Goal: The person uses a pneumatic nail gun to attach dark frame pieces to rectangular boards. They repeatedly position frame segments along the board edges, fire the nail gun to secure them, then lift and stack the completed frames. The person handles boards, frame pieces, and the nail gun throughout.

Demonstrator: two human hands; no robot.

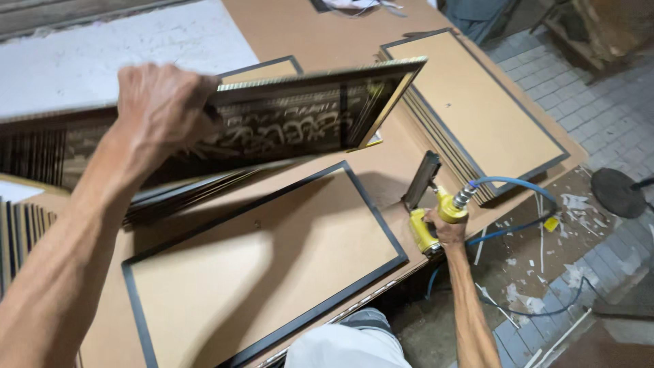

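Left hand (160, 109): grip closed over the upper edge of a dark framed picture (272, 126) with a gilt moulding, held tilted in the air above the tabletop (320, 34), face toward the camera. The frame is carried by one long edge, so it hangs clear of the work below.

Right hand (446, 228): grip wrapped round the handle of a yellow pneumatic stapler (426, 204), its dark magazine pointing up and away. The tool is held off the near right edge of the tabletop, just beside the work, and its blue air hose (511, 187) loops down to the paved floor (613, 116).

Directly beneath the lifted frame lies another frame, face down (266, 266), brown backing board uppermost inside a black border, flat on the tabletop. To the right, a stack of face-down frames (477, 109) sits squared up. At far left, more frames stand on edge (20, 232). Offcuts and scraps litter the floor (531, 272) under the hose.
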